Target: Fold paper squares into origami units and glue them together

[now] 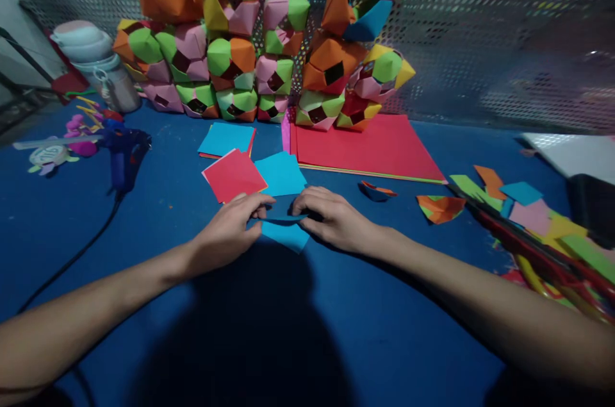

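- Fingers (262,200) of the left hand (230,227) pinch the left end of a blue paper; those of the right hand (334,218) grip its right end.
- Blue paper (282,217) looks dark and shaded, its lower edge a thin, slightly bowed line; the fingers partly hide its ends, so I cannot tell how it is folded.
- It sits between the hands, just above a brighter blue sheet (286,236) whose corner points toward the near side.
- Just beyond, a red square stack (235,177) and blue squares (283,174) lie close to the fingers, edges overlapping.
- Nearer the body, blue tabletop (408,330) spreads under a broad shadow.
- Leftward, tabletop separates the left hand from a glue gun (118,160), well apart.
- Rightward, beyond the right hand, lies a small orange-and-green folded piece (439,208).
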The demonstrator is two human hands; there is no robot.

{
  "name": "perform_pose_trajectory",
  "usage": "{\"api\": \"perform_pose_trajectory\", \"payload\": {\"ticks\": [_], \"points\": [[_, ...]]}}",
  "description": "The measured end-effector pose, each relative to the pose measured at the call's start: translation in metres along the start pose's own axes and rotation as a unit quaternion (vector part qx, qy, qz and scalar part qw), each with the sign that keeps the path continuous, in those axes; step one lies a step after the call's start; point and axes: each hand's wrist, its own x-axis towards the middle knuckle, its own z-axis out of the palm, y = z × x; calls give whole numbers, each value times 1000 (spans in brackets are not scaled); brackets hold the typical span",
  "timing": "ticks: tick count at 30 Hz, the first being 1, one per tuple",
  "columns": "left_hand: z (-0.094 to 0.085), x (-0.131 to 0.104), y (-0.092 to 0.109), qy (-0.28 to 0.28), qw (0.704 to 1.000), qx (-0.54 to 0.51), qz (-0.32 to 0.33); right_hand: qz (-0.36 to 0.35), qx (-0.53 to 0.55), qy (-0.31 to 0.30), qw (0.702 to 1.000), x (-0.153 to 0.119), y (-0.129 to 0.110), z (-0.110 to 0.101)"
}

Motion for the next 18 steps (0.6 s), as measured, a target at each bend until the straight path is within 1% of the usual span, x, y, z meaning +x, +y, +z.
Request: {"api": "perform_pose_trajectory", "payload": {"ticks": [4,10,12,14,18], "points": [[-4,3,-8,-37,998,0,49,-52,-56,-1,997,-12,-1,-4],[-1,4,-12,-35,994,11,104,-67,-130,24,989,-24,-11,-2],[-2,5,-11,-45,992,15,116,-78,-142,28,986,-27,-12,-2],[-4,5,-11,-58,990,14,129,-85,-148,24,985,-29,-12,-3],[-5,6,-11,-71,987,11,143,-90,-164,-3,982,-34,-9,-4]]}}
